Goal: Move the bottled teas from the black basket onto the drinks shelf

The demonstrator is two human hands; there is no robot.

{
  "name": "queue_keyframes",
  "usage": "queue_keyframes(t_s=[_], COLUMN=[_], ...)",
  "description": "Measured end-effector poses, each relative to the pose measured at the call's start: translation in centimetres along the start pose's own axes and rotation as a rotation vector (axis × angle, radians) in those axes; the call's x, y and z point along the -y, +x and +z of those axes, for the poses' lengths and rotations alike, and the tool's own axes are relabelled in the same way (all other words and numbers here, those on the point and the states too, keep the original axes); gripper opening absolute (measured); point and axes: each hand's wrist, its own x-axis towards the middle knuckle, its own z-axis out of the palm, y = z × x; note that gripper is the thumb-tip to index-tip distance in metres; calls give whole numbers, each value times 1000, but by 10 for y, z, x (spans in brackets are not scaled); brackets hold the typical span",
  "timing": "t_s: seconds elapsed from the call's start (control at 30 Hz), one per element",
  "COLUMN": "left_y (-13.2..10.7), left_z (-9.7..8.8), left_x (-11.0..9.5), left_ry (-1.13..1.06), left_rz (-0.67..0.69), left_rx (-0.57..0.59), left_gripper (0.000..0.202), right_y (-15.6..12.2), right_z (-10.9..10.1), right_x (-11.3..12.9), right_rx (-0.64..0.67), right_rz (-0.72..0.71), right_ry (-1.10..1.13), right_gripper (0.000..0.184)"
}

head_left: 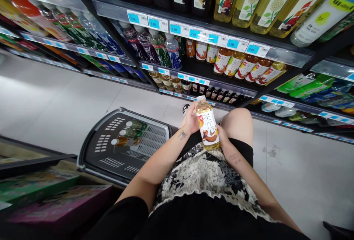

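Note:
I hold a plastic bottle of yellow tea [208, 126] with a white cap and a white label upright over my lap. My left hand [190, 119] is wrapped round its left side near the top. My right hand [224, 142] grips its lower right side, fingers mostly hidden behind the bottle. A grey shopping basket [103, 144] sits on the floor to my left. Three bottles [127, 134] lie inside it.
Dark store shelves [210, 37] with blue price tags run across the back, packed with drink bottles. Light floor tiles [55, 103] stretch left and right. Flat boxed goods [49, 199] lie at the lower left. My bent knee [238, 122] is just behind the bottle.

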Motion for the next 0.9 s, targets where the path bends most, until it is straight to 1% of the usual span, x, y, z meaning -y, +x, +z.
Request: queue_keyframes(t_s=[0.13,0.23,0.37,0.43,0.57,0.63,0.8,0.9], left_y=[1,2,4,5,7,8,10,11], left_z=[-3,-4,-3,-3,-5,-5,-4,-4], left_x=[0,2,4,4,6,7,8,8], left_ry=[0,-19,-26,3,58,74,106,110], left_rz=[2,-5,-2,5,0,15,-15,-5], left_rx=[27,21,-27,-33,-21,-12,-23,-28], left_gripper=[74,73,68,65,64,62,68,71], right_y=[-4,-6,-8,-7,-2,-1,1,3], right_z=[3,5,8,7,2,0,-2,-2], right_x=[2,4,6,7,5,3,1,0], right_rx=[-26,-37,45,77,32,31,40,33], right_rz=[5,6,49,45,29,23,-15,-13], right_ry=[-4,-8,98,121,84,87,95,114], right_gripper=[24,25,26,26,27,27,23,24])
